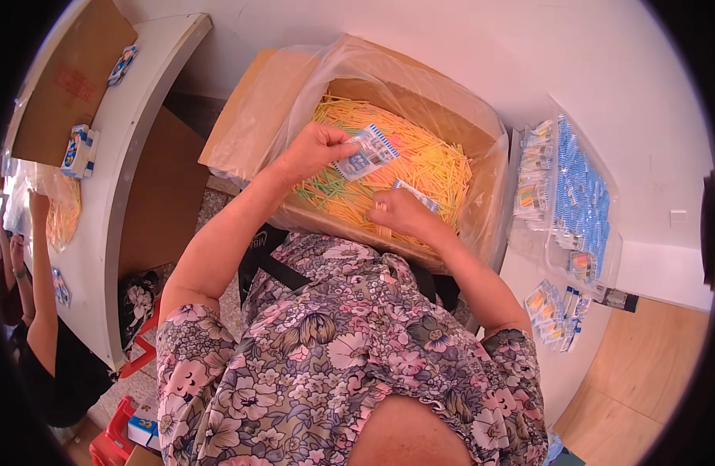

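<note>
My left hand (320,147) pinches a small clear packet (368,153) with blue-and-white striped ends, held above an open cardboard box (295,85). Thin yellow, orange, pink and green sticks (427,151) fill the box, which has a clear plastic liner (490,155). Low over the near part of the heap, my right hand (404,215) is closed, with what look like stick ends at its curled fingers. Another striped packet (416,196) shows just behind that hand; whether the hand touches it I cannot tell.
To the right, a clear plastic bin (614,233) holds many blue-striped packets, with more filled packets (557,314) beside it. At left, another person's arm (43,279) reaches toward a bag of sticks (64,210) on a white table (132,140). A red stool (113,439) stands below.
</note>
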Available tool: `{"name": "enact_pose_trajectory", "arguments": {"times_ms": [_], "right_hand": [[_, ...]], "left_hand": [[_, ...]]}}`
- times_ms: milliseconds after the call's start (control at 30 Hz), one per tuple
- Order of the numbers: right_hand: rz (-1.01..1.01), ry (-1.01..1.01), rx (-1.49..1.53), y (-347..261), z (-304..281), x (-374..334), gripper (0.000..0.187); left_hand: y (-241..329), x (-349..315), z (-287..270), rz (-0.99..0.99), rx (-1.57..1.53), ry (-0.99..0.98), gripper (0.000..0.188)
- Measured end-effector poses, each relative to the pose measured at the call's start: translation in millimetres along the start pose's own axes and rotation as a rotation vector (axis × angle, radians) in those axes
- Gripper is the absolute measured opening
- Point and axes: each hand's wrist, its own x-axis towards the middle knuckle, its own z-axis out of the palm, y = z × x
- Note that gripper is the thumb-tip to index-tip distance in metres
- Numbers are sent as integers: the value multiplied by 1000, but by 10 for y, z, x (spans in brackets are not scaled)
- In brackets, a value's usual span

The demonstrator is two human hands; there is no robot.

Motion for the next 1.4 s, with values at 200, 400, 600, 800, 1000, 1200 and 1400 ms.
{"name": "enact_pose_trajectory", "arguments": {"times_ms": [200,400,600,800,1000,1200,1400], "right_hand": [[-116,162,178,26,-226,-59,22],[-67,146,158,-225,-373,-46,19],[-57,110,502,-165,-368,27,27],[-95,195,449,-106,-321,23,25],[-250,324,386,-323,-247,54,21],[-57,313,244,-156,-166,-57,20],[-212,248,-302,99,-76,-98,23]], "left_hand": [[71,-28,-14,14,-36,40,13],[52,-3,1,-26,-131,-87,15],[125,-49,6,-82,-175,-181,16],[76,-19,1,-84,-134,-182,14],[1,11,12,-62,-10,-105,13],[73,-33,35,11,49,26,13],[95,-26,13,-8,-38,9,11]]}}
